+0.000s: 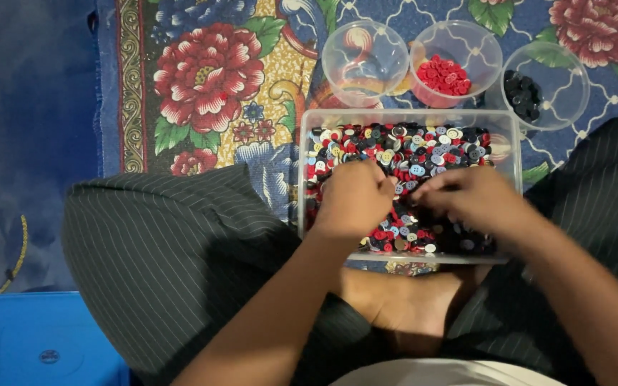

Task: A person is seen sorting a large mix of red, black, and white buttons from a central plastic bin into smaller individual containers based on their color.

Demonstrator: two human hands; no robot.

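While we sit cross-legged behind the clear rectangular bin [516, 143] of mixed buttons [409, 154], our left hand [354, 198] rests curled inside it; its grasp cannot be determined. Our right hand [466, 199] pinches among the buttons. Beyond the bin stand an empty cup [337, 53], a red-button cup [459, 36] and a black-button cup [566, 78].

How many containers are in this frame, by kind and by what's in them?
Round cups holding red buttons: 1
Round cups holding dark buttons: 1
Round cups with no buttons showing: 1
Rectangular clear tubs of mixed buttons, with the left hand and right hand in it: 1
Blue bins, contents not visible: 1
Total: 5 containers
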